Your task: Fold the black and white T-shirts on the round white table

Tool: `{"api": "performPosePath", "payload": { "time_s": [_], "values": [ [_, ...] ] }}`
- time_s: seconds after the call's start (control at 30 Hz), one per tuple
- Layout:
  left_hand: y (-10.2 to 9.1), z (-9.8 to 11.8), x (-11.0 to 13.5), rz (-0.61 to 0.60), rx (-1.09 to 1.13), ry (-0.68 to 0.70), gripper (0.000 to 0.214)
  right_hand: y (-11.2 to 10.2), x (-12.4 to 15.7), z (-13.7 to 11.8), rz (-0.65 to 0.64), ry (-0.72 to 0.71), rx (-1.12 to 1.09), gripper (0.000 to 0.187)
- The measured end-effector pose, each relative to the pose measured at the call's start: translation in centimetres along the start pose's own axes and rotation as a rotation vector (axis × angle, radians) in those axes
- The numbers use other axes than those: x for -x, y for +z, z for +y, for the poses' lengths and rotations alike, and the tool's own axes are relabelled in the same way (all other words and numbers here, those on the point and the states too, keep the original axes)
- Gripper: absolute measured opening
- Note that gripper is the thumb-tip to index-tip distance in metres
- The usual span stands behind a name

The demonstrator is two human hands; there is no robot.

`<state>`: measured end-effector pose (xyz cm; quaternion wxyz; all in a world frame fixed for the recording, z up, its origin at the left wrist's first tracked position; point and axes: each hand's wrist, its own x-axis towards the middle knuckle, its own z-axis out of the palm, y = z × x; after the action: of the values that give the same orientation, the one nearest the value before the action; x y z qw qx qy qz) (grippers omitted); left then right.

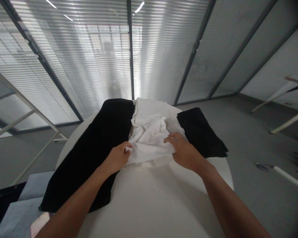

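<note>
A rumpled white garment [149, 140] lies on the round white table [149, 198], its kind not clear from the folds. My left hand [118, 156] pinches its near left corner between thumb and fingers. At its right edge, my right hand [182, 150] has its fingers curled into the cloth, with the thumb partly hidden. Just beyond is a flatter piece of folded white cloth [151, 106], partly covered by the rumpled one. Long folded black cloth [96, 138] lies beside my left hand and under my left forearm.
A smaller folded black cloth [201, 132] lies at the table's right edge. Light-blue cloth [22, 215] and a phone [39, 224] are at lower left. A metal frame [27, 102] stands on the left. Glass partitions with blinds [159, 49] rise behind the table.
</note>
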<state>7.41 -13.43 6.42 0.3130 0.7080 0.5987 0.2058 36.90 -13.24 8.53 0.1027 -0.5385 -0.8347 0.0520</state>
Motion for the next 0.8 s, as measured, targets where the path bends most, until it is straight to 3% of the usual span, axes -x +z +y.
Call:
{"api": "performPosePath", "payload": {
  "time_s": [0.23, 0.37, 0.57, 0.8],
  "values": [
    [0.1, 0.3, -0.1, 0.038, -0.025, -0.023, 0.027, 0.5, -1.0, 0.3, 0.35, -0.189, -0.337, 0.042],
    [-0.8, -0.2, -0.2, -0.012, -0.072, -0.073, 0.029, 0.3, -1.2, 0.4, 0.493, -0.232, -0.447, 0.036],
    [-1.6, -0.7, -0.3, -0.11, -0.12, -0.043, 0.029, -0.1, -1.1, 0.7, 0.54, -0.286, -0.453, 0.034],
    [-1.9, -0.7, 0.3, -0.213, -0.164, 0.025, 0.029, -0.5, -0.6, 1.5, 0.465, -0.384, -0.482, 0.034]
  ]
}}
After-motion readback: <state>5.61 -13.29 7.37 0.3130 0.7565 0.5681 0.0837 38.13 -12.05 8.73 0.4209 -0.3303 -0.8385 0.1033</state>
